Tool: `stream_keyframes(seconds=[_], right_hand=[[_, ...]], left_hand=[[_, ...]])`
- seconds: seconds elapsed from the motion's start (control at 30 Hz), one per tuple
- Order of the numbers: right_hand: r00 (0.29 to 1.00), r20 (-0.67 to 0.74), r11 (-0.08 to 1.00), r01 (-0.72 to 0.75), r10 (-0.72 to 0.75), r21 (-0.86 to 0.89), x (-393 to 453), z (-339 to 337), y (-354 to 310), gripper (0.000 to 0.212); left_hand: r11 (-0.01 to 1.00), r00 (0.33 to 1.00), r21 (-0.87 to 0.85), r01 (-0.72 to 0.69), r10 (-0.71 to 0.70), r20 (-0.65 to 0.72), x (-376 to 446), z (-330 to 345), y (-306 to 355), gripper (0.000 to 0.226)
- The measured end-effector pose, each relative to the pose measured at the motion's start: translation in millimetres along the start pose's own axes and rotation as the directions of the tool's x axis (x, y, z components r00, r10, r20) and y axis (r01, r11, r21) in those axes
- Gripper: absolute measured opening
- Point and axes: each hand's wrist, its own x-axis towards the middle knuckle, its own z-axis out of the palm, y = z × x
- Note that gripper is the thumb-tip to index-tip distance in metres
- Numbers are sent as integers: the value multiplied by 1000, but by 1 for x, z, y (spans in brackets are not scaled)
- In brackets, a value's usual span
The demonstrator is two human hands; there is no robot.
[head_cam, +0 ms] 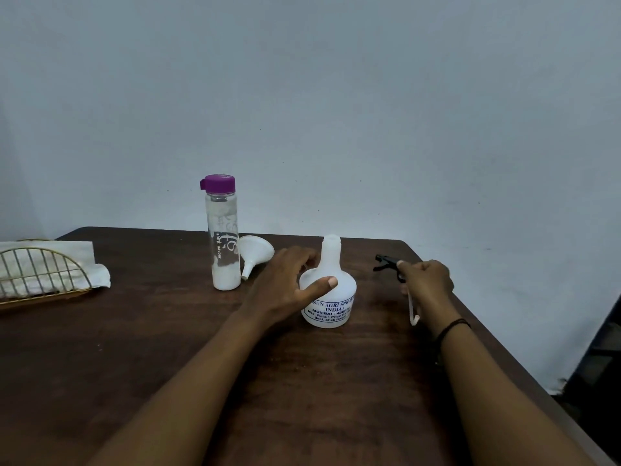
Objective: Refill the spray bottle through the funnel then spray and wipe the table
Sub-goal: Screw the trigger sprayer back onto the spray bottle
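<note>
The spray bottle [328,290] is standing upright near the middle of the brown table [168,348] with its neck uncapped and open. The left hand [285,284] is steadying it from the side, fingers spread loosely round the shoulder and the thumb lying across the front above the printed label. The right hand [426,279] is closed in a fist round the removed spray head [389,264], whose black nozzle is pointing left and whose white dip tube [412,309] is hanging down beside the wrist, well clear of the bottle.

The step in hand appears to be setting the spray head aside. It would be done well by laying the head down on bare table to the right, clear of the bottle, so the tube neither drips on the label nor rolls off the near edge, while the left hand is keeping the light bottle from tipping.

The white funnel [255,255] is lying on its side just behind the left hand, touching or nearly touching the tall clear bottle [223,237]. That bottle is standing upright with its purple cap shut and is holding clear liquid to near the top; its base looks white, though whether that is contents or the bottle itself cannot be told. The spray bottle is translucent, and no liquid level is showing. At the left edge a wire holder [40,274] is holding white tissues [50,260].
</note>
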Motion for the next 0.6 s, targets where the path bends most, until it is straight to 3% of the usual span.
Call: stream_keyframes(seconds=[0.1, 0.27, 0.43, 0.6], right_hand=[[985, 19, 942, -168, 170, 292, 0, -1, -4, 16], [921, 166, 711, -379, 352, 592, -8, 2, -13, 14], [875, 272, 471, -452, 402, 758, -6, 3, -20, 7], [863, 368, 277, -469, 347, 838, -3, 4, -29, 17]], left_hand=[[1000, 999, 4, 19, -19, 32, -2, -1, 3, 53], [999, 998, 44, 21, -23, 54, -3, 0, 1, 52], [997, 996, 74, 21, -27, 89, -2, 1, -3, 55], [996, 991, 84, 36, -46, 125, -1, 3, -6, 55]])
